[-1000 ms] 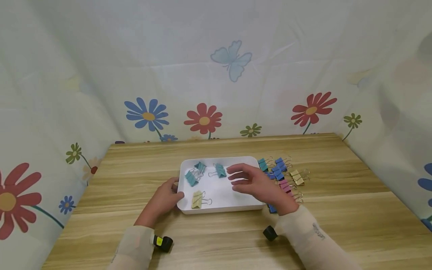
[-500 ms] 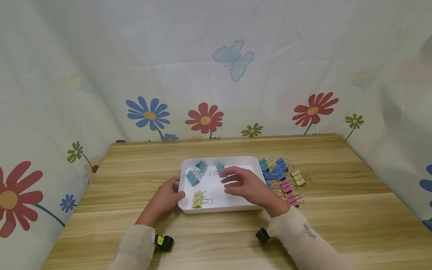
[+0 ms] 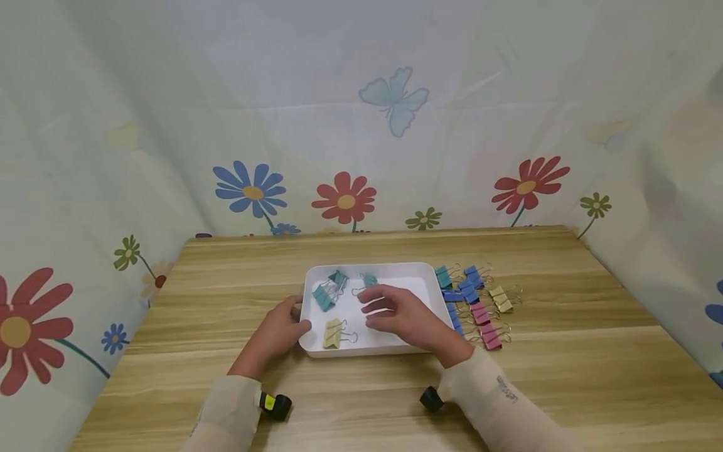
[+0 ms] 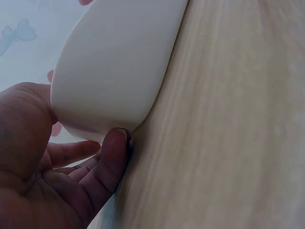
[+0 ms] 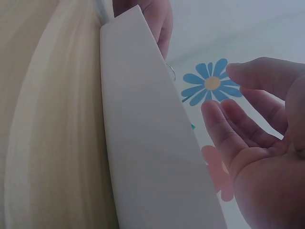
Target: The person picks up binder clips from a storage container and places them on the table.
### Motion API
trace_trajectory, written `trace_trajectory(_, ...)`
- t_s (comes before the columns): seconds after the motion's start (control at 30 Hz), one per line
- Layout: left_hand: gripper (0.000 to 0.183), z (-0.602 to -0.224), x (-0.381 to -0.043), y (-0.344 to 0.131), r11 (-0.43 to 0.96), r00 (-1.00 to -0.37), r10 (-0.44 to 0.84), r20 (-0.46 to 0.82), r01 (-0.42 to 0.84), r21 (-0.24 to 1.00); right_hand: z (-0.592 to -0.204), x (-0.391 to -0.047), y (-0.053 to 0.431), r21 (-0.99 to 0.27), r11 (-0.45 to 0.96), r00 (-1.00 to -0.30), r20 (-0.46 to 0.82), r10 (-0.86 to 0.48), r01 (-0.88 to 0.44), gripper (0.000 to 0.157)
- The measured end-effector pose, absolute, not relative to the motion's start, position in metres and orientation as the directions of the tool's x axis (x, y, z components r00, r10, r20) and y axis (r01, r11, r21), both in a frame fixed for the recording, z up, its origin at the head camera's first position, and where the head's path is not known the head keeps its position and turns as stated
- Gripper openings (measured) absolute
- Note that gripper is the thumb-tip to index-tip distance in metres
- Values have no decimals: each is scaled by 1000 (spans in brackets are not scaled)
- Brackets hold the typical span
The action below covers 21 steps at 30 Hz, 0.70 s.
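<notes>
A shallow white tray lies on the wooden table. My left hand grips its left end, thumb over the rim and fingers along the outside wall, as the left wrist view also shows. Inside the tray are teal binder clips, two crowded together at the left and a third teal binder clip near the back wall. A yellow binder clip lies at the front left. Over the tray's middle hovers my right hand, fingers loosely bent and apart, nothing between them in the right wrist view.
Right of the tray several more binder clips lie in a cluster: teal, blue, pink and yellow. Behind the wooden table hangs a flowered curtain.
My right hand has drifted left over the tray, away from the clip cluster, uncovering more of the pink and blue clips. The left hand has kept its grip on the tray.
</notes>
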<state>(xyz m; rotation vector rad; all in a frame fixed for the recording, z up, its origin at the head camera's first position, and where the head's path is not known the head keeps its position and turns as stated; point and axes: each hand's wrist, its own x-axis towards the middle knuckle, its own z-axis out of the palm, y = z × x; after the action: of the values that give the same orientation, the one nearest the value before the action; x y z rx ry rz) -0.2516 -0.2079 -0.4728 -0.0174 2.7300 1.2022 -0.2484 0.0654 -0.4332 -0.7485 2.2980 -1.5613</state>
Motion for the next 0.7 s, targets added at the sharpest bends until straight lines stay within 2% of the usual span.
trace_trajectory(0.7, 58, -473, -252, -207, 667, -988, 50, -143, -73, 741, -436, -246, 44, -889, 367, -843, 39, -536, -275, 35)
